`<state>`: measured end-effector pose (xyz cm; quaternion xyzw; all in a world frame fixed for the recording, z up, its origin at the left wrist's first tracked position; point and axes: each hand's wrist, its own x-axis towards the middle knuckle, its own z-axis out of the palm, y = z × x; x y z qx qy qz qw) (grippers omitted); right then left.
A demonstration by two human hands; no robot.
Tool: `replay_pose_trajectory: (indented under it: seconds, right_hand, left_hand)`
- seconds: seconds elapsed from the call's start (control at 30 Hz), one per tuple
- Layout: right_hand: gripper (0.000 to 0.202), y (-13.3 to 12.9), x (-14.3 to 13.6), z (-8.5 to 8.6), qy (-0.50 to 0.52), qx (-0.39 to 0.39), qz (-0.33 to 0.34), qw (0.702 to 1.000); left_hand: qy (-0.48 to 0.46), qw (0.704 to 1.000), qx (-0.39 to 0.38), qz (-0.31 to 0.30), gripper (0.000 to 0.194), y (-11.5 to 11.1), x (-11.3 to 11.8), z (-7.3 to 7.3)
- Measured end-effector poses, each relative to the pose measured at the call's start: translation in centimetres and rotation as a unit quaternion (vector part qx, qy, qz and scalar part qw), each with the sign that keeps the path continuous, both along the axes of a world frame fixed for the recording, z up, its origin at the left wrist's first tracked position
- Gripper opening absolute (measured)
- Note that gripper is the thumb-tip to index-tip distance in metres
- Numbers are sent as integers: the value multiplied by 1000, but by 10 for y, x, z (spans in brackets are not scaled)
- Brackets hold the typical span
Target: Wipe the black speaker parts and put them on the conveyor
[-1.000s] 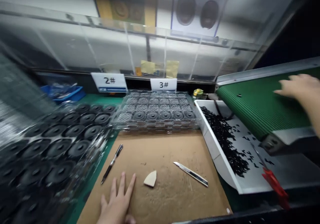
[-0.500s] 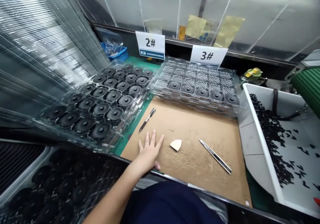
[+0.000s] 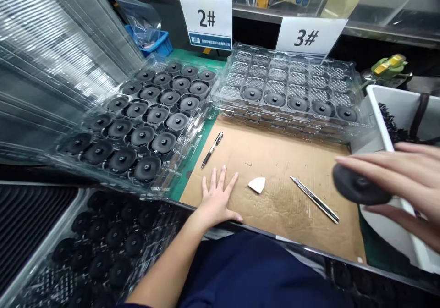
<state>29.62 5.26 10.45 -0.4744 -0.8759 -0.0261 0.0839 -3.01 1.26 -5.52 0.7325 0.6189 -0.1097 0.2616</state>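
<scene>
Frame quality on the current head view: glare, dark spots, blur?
Head view: bright glare streaks the clear plastic stack at upper left; head view: the black discs at lower left sit in dim shadow; head view: the right hand and its held disc look soft, while the pen and 2# card read fairly crisp.

Dk grey-blk round disc, plain. Brown flat cardboard sheet, dkr stains. Small white wedge, solid col. Slim blk-&-silver pen. Long silver cutter w/ blk stripe. Stacked clear plastic trays, crosshatched pockets. White rect. paper sign: blk "2#", blue band btm. White plastic bin. Green flat tabletop.
</scene>
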Motion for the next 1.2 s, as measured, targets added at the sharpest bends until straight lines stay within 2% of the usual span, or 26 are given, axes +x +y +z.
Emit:
replay_pose_trajectory:
  seconds: [0.1,0.23,0.37,0.47,0.6,0.67,0.77,0.83,0.87,0.93,0.97,1.0,1.1,1.2]
  right_hand:
    - [49,3,-28,-31,-48,-78,69,993]
    - [59,1,-69,-78,-19,-147,56,987]
    - [66,-10,-94,-108,56,-223,27,973]
    - [69,-18,-99,-116,93,-252,9,963]
    - [67,-25,-94,-115,134,-265,7,955]
    - [66,-29,-93,-114,171,-268,1,948]
    - [64,-39,-100,-114,247,-267,-20,931]
    - [65,-45,-109,-115,287,-273,-39,917]
    - [66,-48,-114,-115,304,-277,-47,910]
    - [68,-53,-125,-116,335,-279,-54,898]
    - [69,-55,-130,-116,350,-279,-52,893]
    - [70,-56,-135,-116,362,-278,-47,888]
    - [73,-57,-146,-114,383,-276,-32,881]
    - [71,-55,-154,-112,376,-269,-38,886]
  left_hand:
    - [-5,1000,6,2,126,-2,-1,-2]
    - [-17,1000,7,9,126,-2,-1,-3]
    - [-39,999,7,22,127,-2,1,-2]
    - [-66,997,8,37,127,-2,1,-2]
    - [-129,989,22,62,125,-1,-1,0]
    - [-178,980,31,81,109,-2,-3,3]
    - [-266,957,38,107,69,-8,-4,11]
    - [-369,919,18,136,58,-15,-2,17]
    - [-445,880,-10,163,58,-19,0,20]
    - [-596,764,-87,231,59,-27,5,24]
    - [-650,702,-124,265,59,-30,7,26]
    - [-681,653,-153,294,59,-33,10,27]
    - [-706,584,-196,350,58,-35,14,32]
    - [-717,545,-221,374,67,-33,13,35]
